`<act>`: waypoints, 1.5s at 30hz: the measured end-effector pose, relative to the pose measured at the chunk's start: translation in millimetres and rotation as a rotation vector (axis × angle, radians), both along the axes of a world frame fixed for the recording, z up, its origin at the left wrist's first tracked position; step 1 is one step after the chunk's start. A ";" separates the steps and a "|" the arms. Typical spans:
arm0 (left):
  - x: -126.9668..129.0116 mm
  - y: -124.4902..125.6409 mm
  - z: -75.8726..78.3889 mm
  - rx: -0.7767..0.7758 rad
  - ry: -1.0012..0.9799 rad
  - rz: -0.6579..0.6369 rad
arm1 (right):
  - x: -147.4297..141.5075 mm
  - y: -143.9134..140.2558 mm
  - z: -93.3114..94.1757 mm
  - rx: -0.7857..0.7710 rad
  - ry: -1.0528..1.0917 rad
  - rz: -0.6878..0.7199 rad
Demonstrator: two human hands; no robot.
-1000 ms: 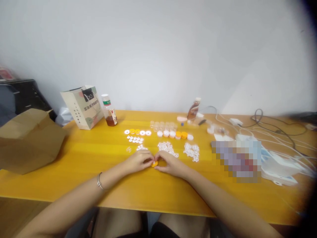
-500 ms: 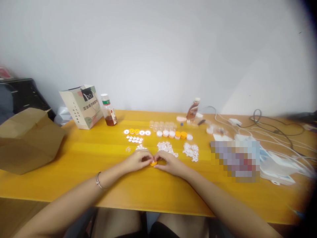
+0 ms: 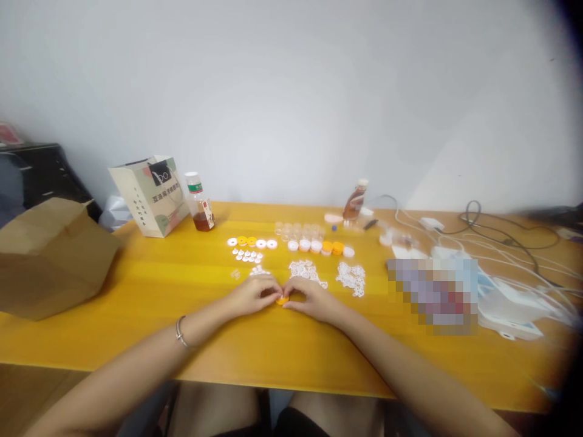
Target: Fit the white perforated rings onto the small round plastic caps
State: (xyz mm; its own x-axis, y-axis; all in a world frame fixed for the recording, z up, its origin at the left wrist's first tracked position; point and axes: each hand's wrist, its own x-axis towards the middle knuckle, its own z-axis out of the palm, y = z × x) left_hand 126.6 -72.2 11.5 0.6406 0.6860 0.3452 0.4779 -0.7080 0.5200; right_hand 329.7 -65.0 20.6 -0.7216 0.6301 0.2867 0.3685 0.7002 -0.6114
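Between my fingertips, low over the table, is a small round orange cap [image 3: 283,300] with a whitish bit at its top. My left hand [image 3: 255,294] grips its left side and my right hand [image 3: 312,298] its right side, both with pinched fingers. My fingers partly hide the cap. Just beyond my hands lie a heap of small white rings [image 3: 306,272] and a second white heap [image 3: 351,278]. Small white parts [image 3: 259,271] lie behind my left hand. Farther back are a row of white and orange ring caps [image 3: 252,241] and a row of stacked caps [image 3: 316,246].
Clear cups [image 3: 298,231] stand behind the caps. At the back are a drink bottle [image 3: 200,203], a paper bag [image 3: 152,197] and a brown bottle [image 3: 355,201]. A brown paper bag [image 3: 54,258] fills the left; cables [image 3: 496,233] and white packs [image 3: 510,303] lie right.
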 end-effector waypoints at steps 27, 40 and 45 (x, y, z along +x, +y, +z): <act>-0.8 -2.9 6.2 0.237 0.123 -0.086 | -0.2 -0.1 1.2 -0.021 -0.001 -0.007; -8.5 -3.7 8.8 0.431 0.228 -0.172 | 0.4 -0.3 2.2 -0.014 -0.008 -0.006; -12.7 -3.2 11.2 0.321 0.159 -0.132 | 0.7 -1.1 1.0 -0.027 -0.007 -0.026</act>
